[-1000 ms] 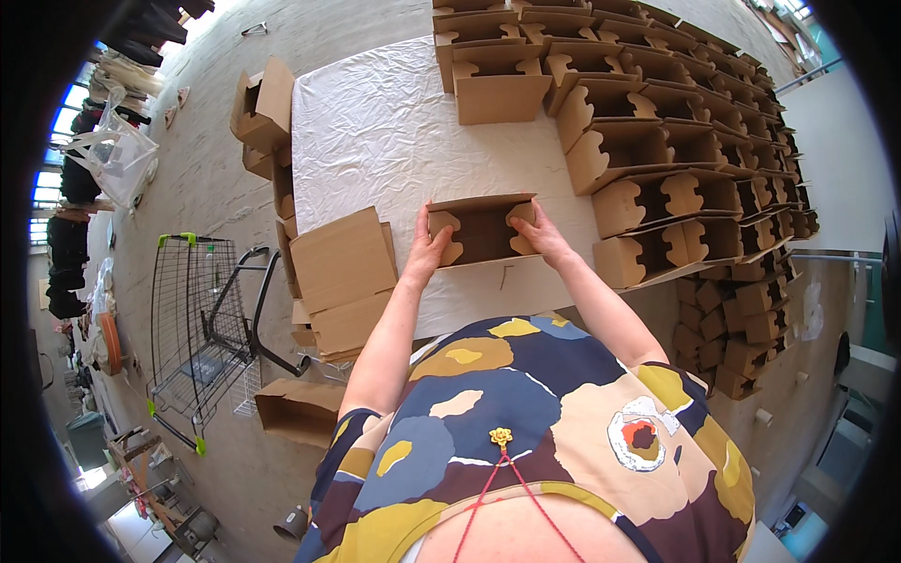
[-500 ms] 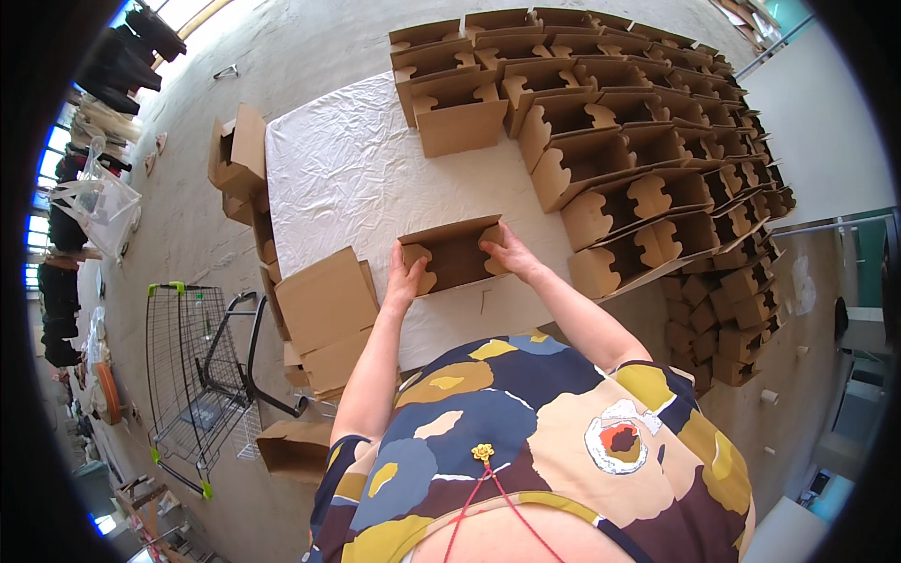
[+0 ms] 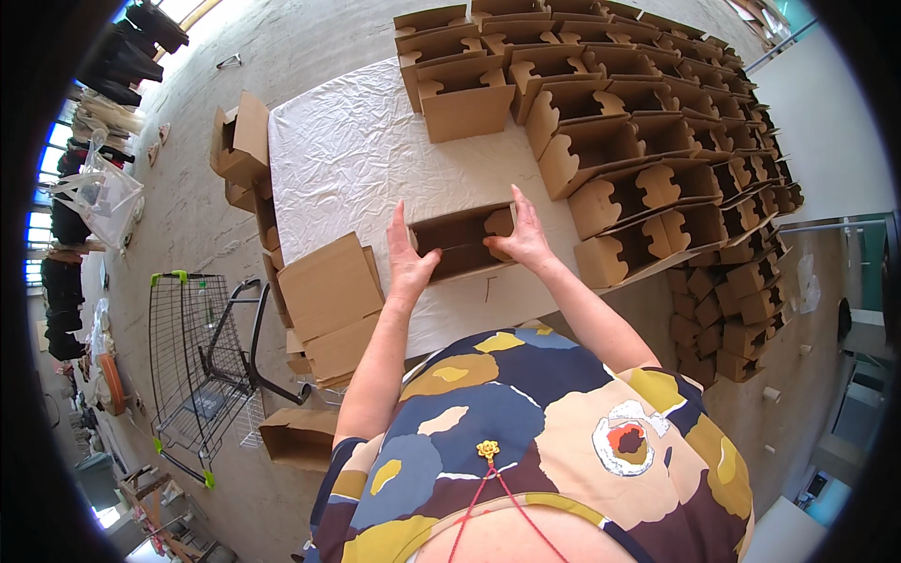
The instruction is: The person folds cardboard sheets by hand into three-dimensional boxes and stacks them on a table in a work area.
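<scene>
A small open-topped cardboard box (image 3: 462, 266) is on the white cloth-covered table (image 3: 347, 159), right in front of me. My left hand (image 3: 410, 258) straddles its left end, thumb inside and straight fingers along the outer side. At the opposite end, my right hand (image 3: 526, 235) grips in the same way, its thumb against the notched inner flap (image 3: 499, 222). Both sets of fingertips reach past the box's far edge. The left inner flap is mostly hidden by my thumb.
Rows of open boxes (image 3: 601, 141) with notched flaps cover the table's far and right side. Flat cardboard sheets (image 3: 328, 291) lie near left. A wire shopping cart (image 3: 192, 357) stands on the floor at left; more boxes (image 3: 741, 310) are piled at lower right.
My fingers have straightened and reach farther along the box's ends, and my thumbs have moved deeper inside. The box sits slightly more to the right in the picture.
</scene>
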Demonstrator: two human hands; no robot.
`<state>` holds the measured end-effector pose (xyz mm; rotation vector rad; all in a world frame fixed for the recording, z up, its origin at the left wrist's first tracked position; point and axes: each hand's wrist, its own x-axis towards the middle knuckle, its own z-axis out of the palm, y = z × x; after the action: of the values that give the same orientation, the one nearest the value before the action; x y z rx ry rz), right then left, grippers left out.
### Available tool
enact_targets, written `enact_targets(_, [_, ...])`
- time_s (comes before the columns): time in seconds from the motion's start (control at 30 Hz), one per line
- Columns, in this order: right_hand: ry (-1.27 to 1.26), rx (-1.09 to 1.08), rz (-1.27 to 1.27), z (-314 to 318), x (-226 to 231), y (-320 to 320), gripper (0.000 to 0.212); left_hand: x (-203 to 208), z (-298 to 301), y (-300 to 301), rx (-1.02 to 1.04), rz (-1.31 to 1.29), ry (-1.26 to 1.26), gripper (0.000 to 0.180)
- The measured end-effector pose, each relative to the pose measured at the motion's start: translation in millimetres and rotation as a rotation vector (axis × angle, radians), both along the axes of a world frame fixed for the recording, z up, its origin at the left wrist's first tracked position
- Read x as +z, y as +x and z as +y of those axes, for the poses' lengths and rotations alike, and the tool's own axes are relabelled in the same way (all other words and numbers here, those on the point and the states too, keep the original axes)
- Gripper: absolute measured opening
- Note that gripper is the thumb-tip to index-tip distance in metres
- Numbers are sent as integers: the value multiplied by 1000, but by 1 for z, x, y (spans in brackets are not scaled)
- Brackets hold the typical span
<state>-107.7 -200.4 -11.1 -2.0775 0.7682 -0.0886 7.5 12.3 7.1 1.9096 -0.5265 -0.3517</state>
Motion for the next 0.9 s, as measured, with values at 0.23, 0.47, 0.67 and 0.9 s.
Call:
enact_targets(0.23, [-4, 12, 221, -8, 6, -4, 117, 4, 18, 6, -71, -1, -4, 86])
enact_targets(0.47, [-48, 162, -166, -7, 22, -10, 104, 9, 25, 2, -118, -87, 26, 84])
enact_targets(0.67, [-310, 446, -149, 14, 62, -18, 103, 12, 23, 5, -76, -84, 139, 83])
enact_targets(0.9, [-367, 470, -81, 8, 50, -16, 99, 4, 23, 15, -111, -72, 73, 70])
